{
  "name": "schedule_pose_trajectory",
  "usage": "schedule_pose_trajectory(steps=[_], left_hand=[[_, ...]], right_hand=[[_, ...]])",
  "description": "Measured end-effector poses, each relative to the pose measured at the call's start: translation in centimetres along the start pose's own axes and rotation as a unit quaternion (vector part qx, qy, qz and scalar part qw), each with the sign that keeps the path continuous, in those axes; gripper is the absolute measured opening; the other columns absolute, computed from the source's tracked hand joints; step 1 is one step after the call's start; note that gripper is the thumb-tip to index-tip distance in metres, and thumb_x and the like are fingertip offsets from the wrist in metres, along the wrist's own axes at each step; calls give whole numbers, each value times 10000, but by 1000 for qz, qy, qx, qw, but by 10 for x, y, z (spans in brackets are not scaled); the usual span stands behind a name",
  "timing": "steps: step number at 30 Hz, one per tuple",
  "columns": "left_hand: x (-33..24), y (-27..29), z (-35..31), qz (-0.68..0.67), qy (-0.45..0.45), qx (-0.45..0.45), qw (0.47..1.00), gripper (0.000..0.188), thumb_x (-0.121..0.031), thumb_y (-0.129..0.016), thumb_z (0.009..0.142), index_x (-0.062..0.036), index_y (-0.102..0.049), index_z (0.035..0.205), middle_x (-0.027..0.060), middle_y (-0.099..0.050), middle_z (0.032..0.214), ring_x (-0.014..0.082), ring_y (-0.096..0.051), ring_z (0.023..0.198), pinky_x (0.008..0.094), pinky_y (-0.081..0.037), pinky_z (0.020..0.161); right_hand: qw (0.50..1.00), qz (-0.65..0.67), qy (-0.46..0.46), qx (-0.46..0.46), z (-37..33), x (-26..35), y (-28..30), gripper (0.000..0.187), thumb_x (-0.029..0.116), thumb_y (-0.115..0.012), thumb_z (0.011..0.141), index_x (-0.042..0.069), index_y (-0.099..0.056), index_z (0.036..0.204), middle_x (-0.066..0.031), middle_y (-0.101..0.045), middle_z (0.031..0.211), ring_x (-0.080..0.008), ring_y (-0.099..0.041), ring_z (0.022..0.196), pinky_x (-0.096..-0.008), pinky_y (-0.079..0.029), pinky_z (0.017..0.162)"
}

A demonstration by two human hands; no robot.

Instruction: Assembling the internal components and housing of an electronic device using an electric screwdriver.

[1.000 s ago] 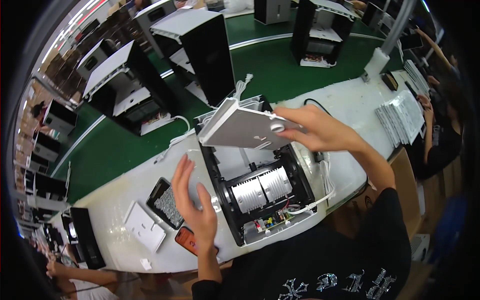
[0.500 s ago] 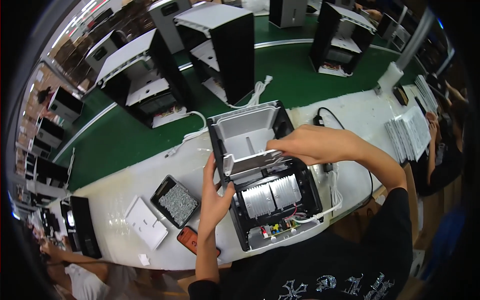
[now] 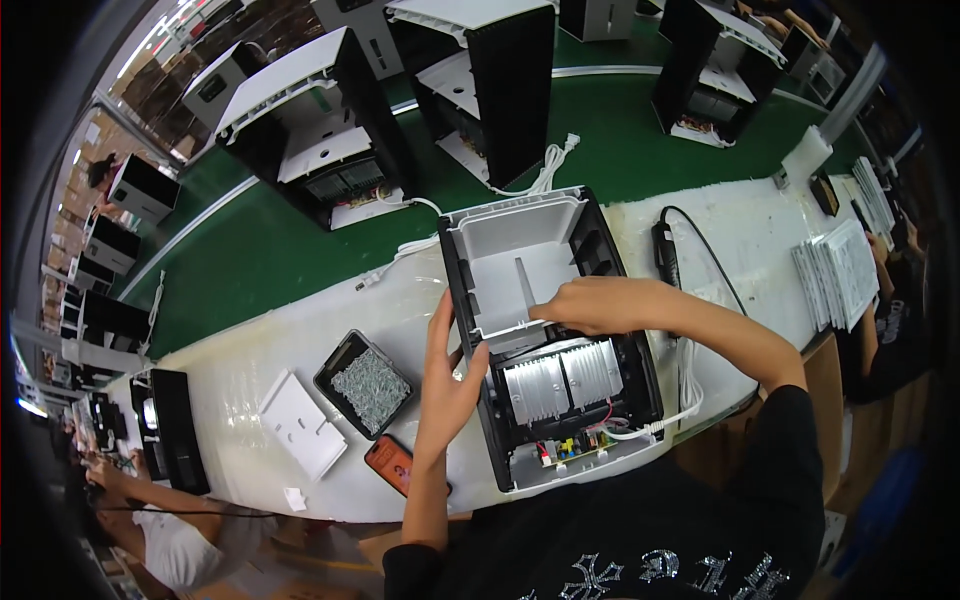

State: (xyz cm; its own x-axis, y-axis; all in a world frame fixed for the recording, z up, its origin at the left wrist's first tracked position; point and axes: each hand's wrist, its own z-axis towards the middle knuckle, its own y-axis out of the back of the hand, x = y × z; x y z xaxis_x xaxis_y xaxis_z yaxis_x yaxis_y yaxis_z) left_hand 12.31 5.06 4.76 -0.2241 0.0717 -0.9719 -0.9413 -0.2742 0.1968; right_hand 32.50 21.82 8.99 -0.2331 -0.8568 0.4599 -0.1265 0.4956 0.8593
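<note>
In front of me lies a black appliance housing, its open side up. Its upper half has a white tray-like compartment; a white inner panel crosses its near edge. Curled at that panel, my right hand pinches its edge, fingertips partly hidden. My left hand rests along the housing's left wall, fingers stretched and thumb apart. Nearer me in the housing are two silver finned heat sinks and a small circuit board with coloured wires. A white power cord leaves it on the right.
Left of the housing are a black bin of small screws, a white plate and an orange-screened phone. A black power screwdriver with a cable lies right. Tall housings stand on the green conveyor. Other people work at both sides.
The white inner panel, tilted up before, now sits lower and flatter in the housing, with my right hand still at its edge. The whole view has shifted slightly.
</note>
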Motion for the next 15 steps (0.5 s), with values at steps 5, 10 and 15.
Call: schedule_pose_trajectory(steps=[5, 10, 15], left_hand=[[10, 63, -31, 200, -26, -138, 970, 233, -45, -525, 970, 33, -587, 1180, 137, -664, 1109, 222, -649, 1048, 317, -501, 886], [51, 126, -70, 543, -12, -106, 833, 86, 8, -615, 882, -3, -599, 966, 133, -589, 929, 267, -622, 794, 344, -477, 696], [59, 144, -70, 463, 47, -106, 879, 105, 25, -642, 830, 1, -577, 909, 146, -545, 927, 320, -568, 842, 380, -463, 713]], right_hand=[[984, 59, -4, -169, -25, 15, 6, 413, 54, -582, 875, 27, -513, 1281, -161, -667, 984, -296, -669, 876, -391, -522, 773], [817, 206, -275, -463, -107, -37, -8, 512, 218, -650, 916, 23, -468, 1353, -157, -655, 957, -246, -670, 898, -334, -513, 844], [824, -14, -414, -387, -113, -101, -101, 677, 353, -653, 908, 19, -338, 1406, -202, -623, 845, -373, -617, 775, -426, -481, 714]])
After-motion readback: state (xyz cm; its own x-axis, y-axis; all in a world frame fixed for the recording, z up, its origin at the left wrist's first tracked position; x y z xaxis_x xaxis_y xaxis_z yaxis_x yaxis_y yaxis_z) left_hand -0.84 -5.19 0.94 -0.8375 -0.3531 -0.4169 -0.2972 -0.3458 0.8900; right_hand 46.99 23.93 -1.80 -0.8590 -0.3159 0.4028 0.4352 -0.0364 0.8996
